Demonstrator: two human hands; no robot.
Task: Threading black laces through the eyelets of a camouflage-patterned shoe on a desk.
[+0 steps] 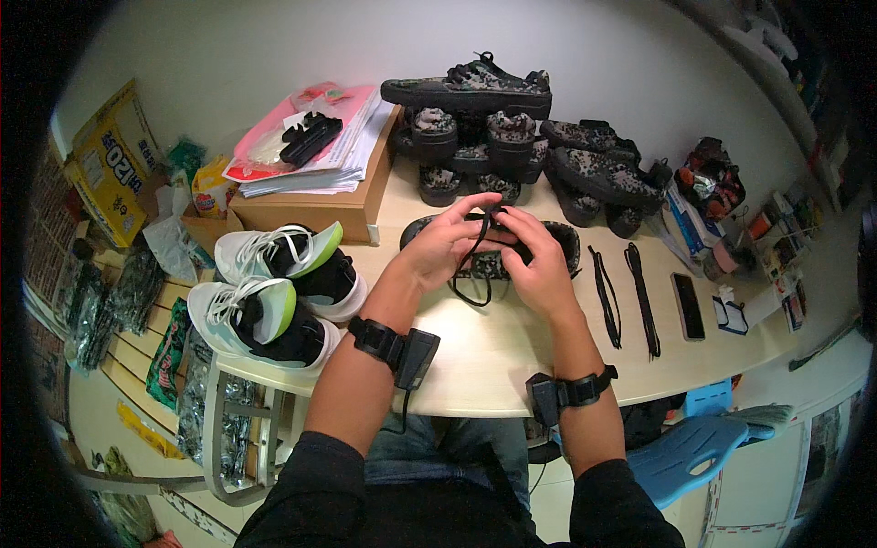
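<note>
A black shoelace (473, 294) hangs in a loop between my hands, over a dark camouflage shoe (566, 245) lying on the table. My left hand (448, 242) has its fingers bent around the lace near the shoe's opening. Facing it, my right hand (541, 265) curls its fingers toward the same lace, with the fingertips of both hands close together. My hands and wrists hide much of the shoe's middle. To the right lie two bundled black shoelaces, a shorter one (605, 297) and a longer one (642, 301).
Camouflage shoes (466, 96) are stacked at the back, with more (603, 173) to their right. White-and-green sneakers (265, 310) stand at the left, before a cardboard box (311, 212) bearing papers. A phone (688, 307) lies at the right; a blue stool (690, 452) stands below.
</note>
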